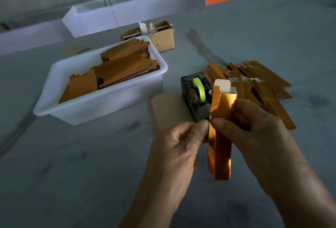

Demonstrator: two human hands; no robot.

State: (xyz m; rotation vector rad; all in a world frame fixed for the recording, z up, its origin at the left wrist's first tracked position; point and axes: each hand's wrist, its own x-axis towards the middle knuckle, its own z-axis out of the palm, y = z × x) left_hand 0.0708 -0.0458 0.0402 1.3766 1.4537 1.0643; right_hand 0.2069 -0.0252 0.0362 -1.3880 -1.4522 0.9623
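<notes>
One copper-gold foil carton (221,142) stood upright in the air above the grey table (91,173), held between two hands just in front of one black tape dispenser (192,98) carrying a single green roll (199,87). The left hand (180,144) pinched the carton's left edge with curled thumb and fingers, while the right hand (254,129) gripped its right side, thumb on the front. One white tub (101,107) held stacked flat cartons, one cardboard box (163,38) stood behind it, and the overlapping pile of cartons (263,85) on the right was too tangled to count.
</notes>
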